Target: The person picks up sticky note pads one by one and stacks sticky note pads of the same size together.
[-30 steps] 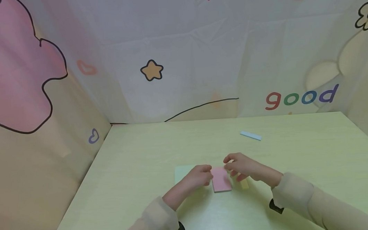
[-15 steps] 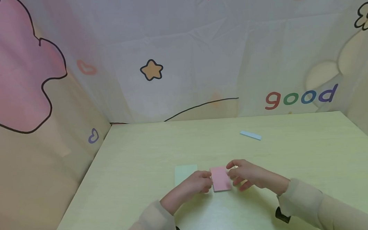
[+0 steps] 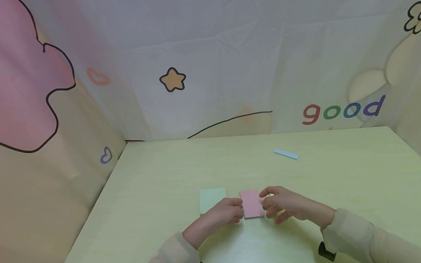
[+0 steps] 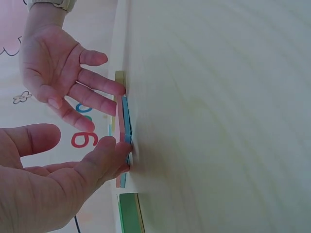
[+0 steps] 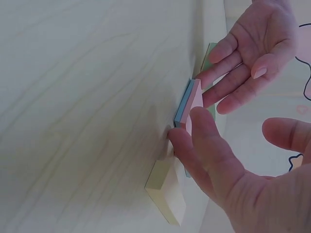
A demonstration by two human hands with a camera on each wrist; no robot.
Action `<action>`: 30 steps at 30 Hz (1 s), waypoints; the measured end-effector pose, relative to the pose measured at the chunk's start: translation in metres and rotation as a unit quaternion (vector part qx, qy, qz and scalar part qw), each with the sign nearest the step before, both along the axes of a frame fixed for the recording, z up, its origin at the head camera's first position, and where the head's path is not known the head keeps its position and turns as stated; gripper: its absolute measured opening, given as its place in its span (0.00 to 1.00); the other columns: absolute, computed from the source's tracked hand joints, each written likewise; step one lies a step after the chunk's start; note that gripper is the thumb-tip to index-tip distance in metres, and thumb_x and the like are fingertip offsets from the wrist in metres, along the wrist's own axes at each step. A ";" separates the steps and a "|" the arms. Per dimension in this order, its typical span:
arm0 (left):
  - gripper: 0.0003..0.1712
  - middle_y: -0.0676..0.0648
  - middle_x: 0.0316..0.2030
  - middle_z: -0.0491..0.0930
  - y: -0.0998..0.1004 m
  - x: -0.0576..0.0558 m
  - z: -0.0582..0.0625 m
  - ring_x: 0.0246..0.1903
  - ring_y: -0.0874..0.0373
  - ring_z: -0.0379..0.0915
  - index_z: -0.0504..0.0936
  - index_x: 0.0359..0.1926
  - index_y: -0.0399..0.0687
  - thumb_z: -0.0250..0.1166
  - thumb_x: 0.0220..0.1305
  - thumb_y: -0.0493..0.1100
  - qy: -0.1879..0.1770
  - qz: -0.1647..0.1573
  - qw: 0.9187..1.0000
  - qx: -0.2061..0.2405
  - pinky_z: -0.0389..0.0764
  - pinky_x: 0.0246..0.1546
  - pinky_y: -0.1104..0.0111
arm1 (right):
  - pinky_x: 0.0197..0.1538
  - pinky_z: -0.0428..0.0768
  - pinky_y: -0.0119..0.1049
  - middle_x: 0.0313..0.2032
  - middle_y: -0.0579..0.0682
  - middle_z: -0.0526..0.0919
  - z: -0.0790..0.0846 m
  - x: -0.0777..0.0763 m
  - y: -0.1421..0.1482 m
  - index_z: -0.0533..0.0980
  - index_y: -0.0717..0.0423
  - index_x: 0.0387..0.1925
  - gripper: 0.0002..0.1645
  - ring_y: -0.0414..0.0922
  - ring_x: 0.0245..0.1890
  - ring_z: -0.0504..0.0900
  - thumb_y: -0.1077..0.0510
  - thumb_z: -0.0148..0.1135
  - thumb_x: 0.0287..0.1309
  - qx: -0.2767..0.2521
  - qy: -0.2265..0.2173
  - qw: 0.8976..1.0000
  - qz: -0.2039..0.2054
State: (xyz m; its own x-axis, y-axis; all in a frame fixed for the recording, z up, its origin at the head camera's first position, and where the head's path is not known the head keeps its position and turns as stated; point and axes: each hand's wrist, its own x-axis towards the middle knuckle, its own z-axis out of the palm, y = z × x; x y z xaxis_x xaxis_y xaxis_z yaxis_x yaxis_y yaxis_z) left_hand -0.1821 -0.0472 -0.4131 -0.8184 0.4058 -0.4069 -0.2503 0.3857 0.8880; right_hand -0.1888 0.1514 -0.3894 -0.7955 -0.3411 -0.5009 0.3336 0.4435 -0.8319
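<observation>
A pink sticky note pad (image 3: 252, 204) lies flat near the table's front, on top of a blue pad (image 5: 183, 103) whose edge shows in both wrist views. My left hand (image 3: 224, 213) touches the left side of this stack with its fingertips. At the stack's right side is my right hand (image 3: 286, 203), fingers extended and fingertips at the edge. Neither hand curls round the pads. Partly covered by the left hand, a pale green pad (image 3: 212, 199) lies to the left. A narrow yellow pad (image 5: 167, 191) sits beside the right hand, mostly hidden in the head view.
Farther back on the pale wooden table (image 3: 162, 169) lies a light blue strip (image 3: 286, 153), right of centre. A printed cloth (image 3: 208, 80) stands behind the table and along both sides.
Both hands have shifted slightly toward the front of the table, and the right hand has come to the pink pad's right edge. It now covers the yellow pad. More of the green pad shows.
</observation>
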 end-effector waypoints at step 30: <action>0.27 0.36 0.57 0.66 -0.001 0.008 -0.004 0.50 0.48 0.70 0.62 0.58 0.29 0.53 0.58 0.36 -0.002 0.006 1.000 0.022 0.72 0.49 0.58 | 0.31 0.78 0.38 0.42 0.58 0.71 -0.006 0.010 0.002 0.60 0.66 0.52 0.25 0.45 0.31 0.76 0.56 0.49 0.56 -0.058 -0.013 0.998 -0.009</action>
